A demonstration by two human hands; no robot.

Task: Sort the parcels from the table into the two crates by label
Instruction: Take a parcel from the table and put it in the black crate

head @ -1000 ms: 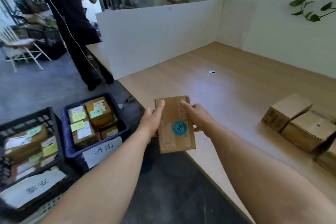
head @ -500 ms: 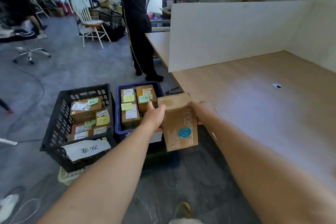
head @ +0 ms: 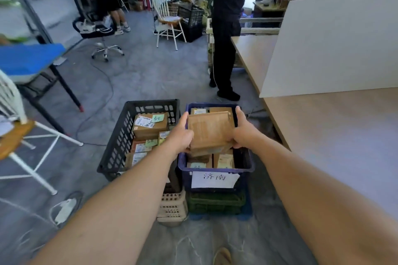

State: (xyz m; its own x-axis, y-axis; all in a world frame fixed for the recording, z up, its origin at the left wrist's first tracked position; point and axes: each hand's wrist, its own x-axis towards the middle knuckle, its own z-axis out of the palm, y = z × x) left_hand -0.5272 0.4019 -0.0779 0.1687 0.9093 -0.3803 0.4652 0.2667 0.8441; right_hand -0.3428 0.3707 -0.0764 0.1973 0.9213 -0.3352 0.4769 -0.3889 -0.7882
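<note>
Head view: my left hand [head: 179,137] and right hand [head: 243,133] grip the parcel [head: 210,130] by its sides above the blue crate [head: 215,171]; the black crate [head: 114,150] sits alongside.

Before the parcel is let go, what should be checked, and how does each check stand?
1. Grip secure: ok, left hand and right hand hold the parcel by opposite sides.
2. Parcel above the blue crate, not the black crate: ok.
3. Parcel label matches the crate's sign: cannot tell, no label shows on the upper face.
4. Room beneath: cannot tell, stacked parcels already lie under it.
5. Standing person apart from the crates: ok.
</note>
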